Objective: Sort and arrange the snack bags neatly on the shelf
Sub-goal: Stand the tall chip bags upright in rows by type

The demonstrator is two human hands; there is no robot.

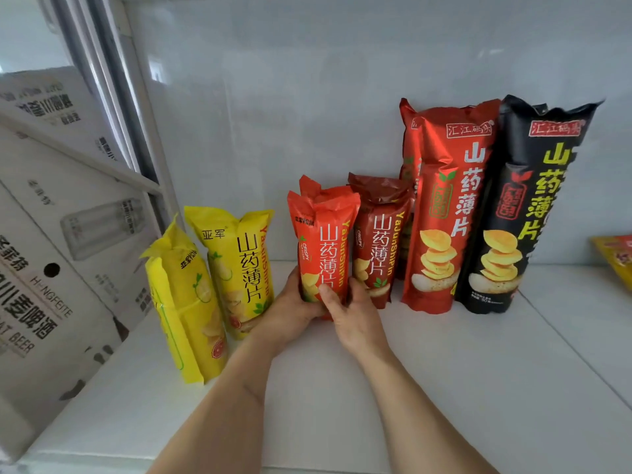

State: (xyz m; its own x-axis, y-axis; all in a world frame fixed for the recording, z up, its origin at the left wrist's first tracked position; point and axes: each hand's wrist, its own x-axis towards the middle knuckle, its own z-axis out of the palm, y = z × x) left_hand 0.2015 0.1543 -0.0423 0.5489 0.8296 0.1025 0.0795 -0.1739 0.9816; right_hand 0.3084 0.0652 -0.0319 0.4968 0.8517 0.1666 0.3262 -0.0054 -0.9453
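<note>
Both hands, left hand (294, 304) and right hand (345, 311), grip the bright red chip bag (323, 241) upright on the white shelf (444, 371), between yellow bags (239, 265) and a dark red bag (379, 241).

- The shelf (478, 388) is plain white, with a pale grey-blue back wall (307, 97).
- Two yellow bags (186, 302) (239, 265) carry black characters, red side lettering and pictures of pale chips.
- The bright red-orange bag (323, 234) has white characters and yellow side lettering.
- The dark red bag (379, 241) has white characters and yellow lettering too.
- The tall red bag (441, 213) shows white characters and stacked golden chips.
- The tall black bag (526, 206) shows yellow characters, a red label and golden chips.
- The cardboard boxes (51, 234) are light grey with black print.
</note>
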